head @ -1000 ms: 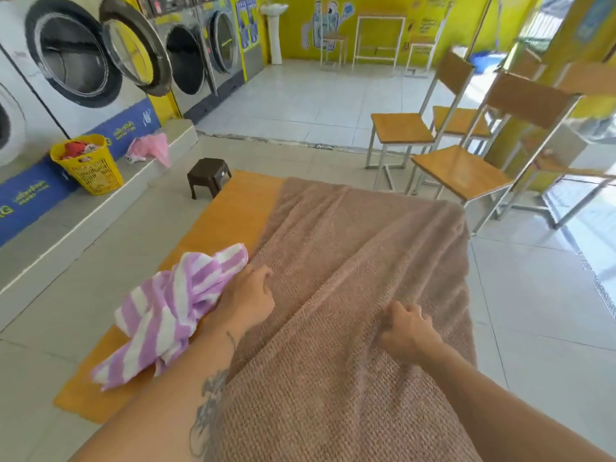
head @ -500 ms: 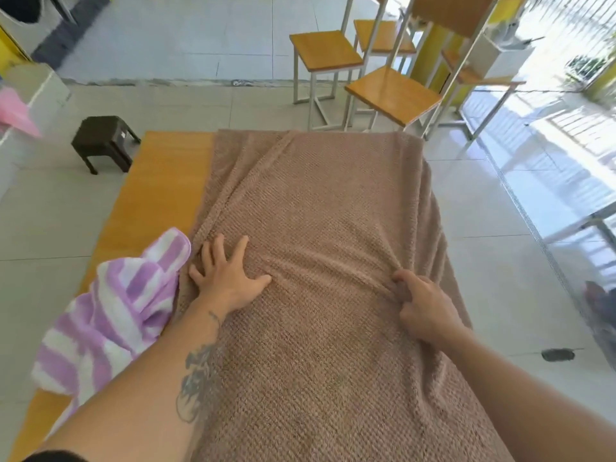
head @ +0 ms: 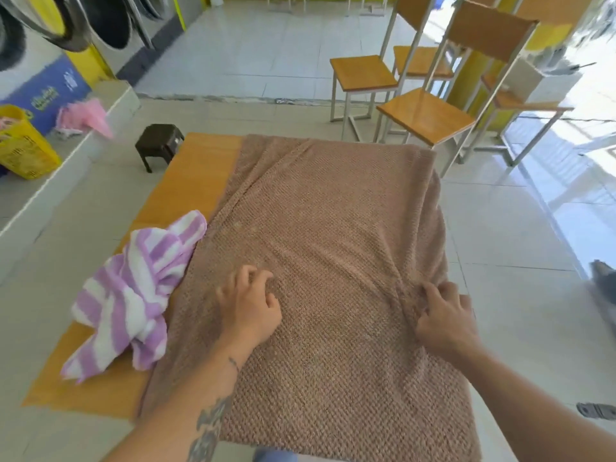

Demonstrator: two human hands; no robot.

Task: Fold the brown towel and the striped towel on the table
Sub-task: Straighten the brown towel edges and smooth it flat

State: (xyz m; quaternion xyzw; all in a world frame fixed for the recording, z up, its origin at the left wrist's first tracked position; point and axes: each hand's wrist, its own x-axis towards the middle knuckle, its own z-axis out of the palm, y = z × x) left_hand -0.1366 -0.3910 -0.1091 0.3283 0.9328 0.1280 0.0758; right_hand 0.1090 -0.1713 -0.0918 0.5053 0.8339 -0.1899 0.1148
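Both hands have changed shape since half a second ago: the left hand [head: 248, 306], which lay flat with fingers spread, now has its fingers curled, and the right hand [head: 441, 316] has bunched more cloth near the right edge. The brown towel [head: 333, 228] lies spread over most of the tabletop [head: 196, 175], its long axis running away from the person, its right side hanging off the table edge. The left hand rests on the towel left of centre, fingers bent as if gathering the pile; whether it actually pinches cloth I cannot tell. The right hand grips a ridge of towel, with creases fanning out from it.

The striped towel [head: 133, 291] sits crumpled on the left side of the tabletop, touching the brown one's left edge, just beside the left hand.

Both hands sit at about mid-length on the towel, so a fold would likely carry the near half toward the far end, or one side across.
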